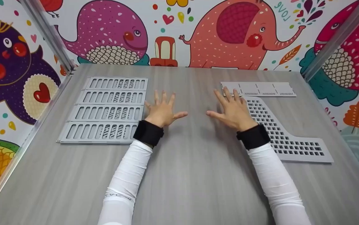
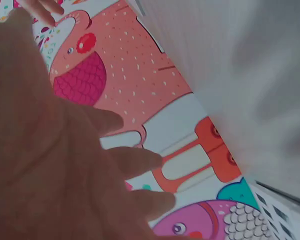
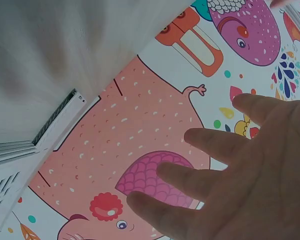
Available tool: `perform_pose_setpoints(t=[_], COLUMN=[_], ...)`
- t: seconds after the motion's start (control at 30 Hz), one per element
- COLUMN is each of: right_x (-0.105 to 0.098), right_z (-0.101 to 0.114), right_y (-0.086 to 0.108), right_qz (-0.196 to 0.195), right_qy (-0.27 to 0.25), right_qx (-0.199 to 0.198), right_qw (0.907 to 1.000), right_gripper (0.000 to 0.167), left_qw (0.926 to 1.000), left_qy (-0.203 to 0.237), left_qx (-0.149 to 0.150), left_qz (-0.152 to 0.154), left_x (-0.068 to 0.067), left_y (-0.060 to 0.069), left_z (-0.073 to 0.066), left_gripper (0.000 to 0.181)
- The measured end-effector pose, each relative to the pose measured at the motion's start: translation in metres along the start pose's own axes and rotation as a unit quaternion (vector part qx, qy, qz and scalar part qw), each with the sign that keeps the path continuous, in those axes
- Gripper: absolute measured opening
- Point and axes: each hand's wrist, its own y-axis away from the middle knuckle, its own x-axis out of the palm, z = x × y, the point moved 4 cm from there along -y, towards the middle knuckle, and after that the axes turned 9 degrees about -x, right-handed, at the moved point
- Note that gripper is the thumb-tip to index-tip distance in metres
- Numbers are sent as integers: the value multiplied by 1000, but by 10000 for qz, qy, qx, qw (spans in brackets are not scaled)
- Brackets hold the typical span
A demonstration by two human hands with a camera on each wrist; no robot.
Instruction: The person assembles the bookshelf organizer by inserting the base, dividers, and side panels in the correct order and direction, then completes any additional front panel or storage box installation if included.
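Note:
My left hand (image 1: 163, 110) is held over the table with fingers spread, holding nothing. Just to its left lies a grey slotted panel (image 1: 104, 105) made of several strips, each with a row of long openings. My right hand (image 1: 235, 111) is likewise spread over the table, thumb toward the left hand. Beside and partly behind it are a grey perforated panel (image 1: 291, 137), bent in outline with rows of square holes, and a flat pale strip (image 1: 265, 89) with short slits. In both wrist views, the fingers of the left hand (image 2: 55, 150) and right hand (image 3: 255, 165) extend away from the table surface.
The wood-grain table (image 1: 191, 175) runs between the panels and toward the person. Printed walls with cartoon animals, such as an elephant (image 1: 207, 37), stand behind and at the sides. Metal posts (image 1: 46, 31) rise at the back corners.

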Motion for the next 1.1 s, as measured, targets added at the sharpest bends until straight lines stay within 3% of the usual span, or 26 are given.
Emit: perform_pose_setpoints(t=[0.1,0.2,0.37,0.47,0.63,0.83,0.97,1.1], right_x=[-1,-1,-3,-3,-2,-2,-1,1], right_z=[-1,-1,-2,-3,-5,-2,-1,2], right_y=[0,1,1,1,2,2,3,3], right_qz=[40,87,164,266,426,478,467,453], right_qy=[-27,-69,-131,-165,-112,-108,-126,-204], right_qx=[26,50,65,57,46,-67,-160,-310], right_qw=[10000,9999,9998,9995,9990,9988,9987,9983], right_gripper=[92,91,89,89,88,87,87,85], left_qw=[9987,9938,9770,9670,9642,9728,9755,9802], left_qy=[115,168,318,482,543,133,-67,-154], left_qx=[-409,-1014,-1986,-2295,-2371,-2168,-1978,-1744], left_qz=[282,430,713,994,1057,805,960,927], left_x=[-6,-14,-25,-25,-22,-20,-19,-17], left_y=[-2,-3,-3,-1,1,-1,-1,2], left_z=[20,48,88,101,107,104,94,72], left_gripper=[96,91,90,94,95,92,96,92])
